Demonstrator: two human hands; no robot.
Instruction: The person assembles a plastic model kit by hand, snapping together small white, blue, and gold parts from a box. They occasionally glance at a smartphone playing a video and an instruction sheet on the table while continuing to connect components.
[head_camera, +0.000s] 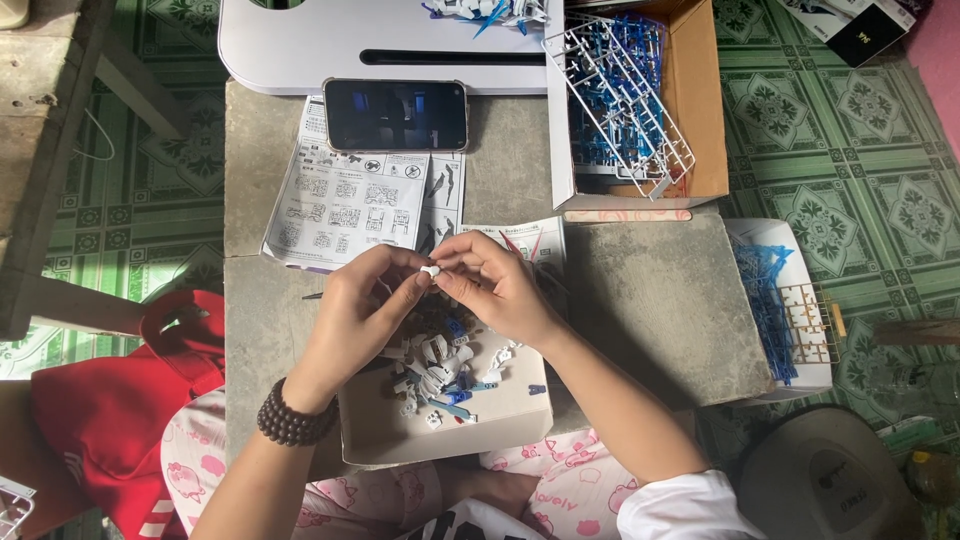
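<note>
Pinched between the fingertips of both hands, a tiny white plastic model part (430, 271) sits above the middle of the grey stone table (650, 300). Left hand (358, 300) and right hand (497, 283) meet at it, thumbs and forefingers closed on the piece from either side. A dark wooden bead bracelet (290, 418) circles the left wrist. Just below the hands lies a shallow white cardboard tray (500, 420) holding a heap of small white, blue and brown loose plastic pieces (440, 370). Beyond the hands a printed black-and-white instruction sheet (345, 205) is spread out, with a dark-screened smartphone (396, 114) resting on its top edge. To the right stands an open brown cardboard box (700, 110) containing blue and white plastic part frames (620, 100). A red fabric bag (120, 410) lies at the left, beside the person's knee.
</note>
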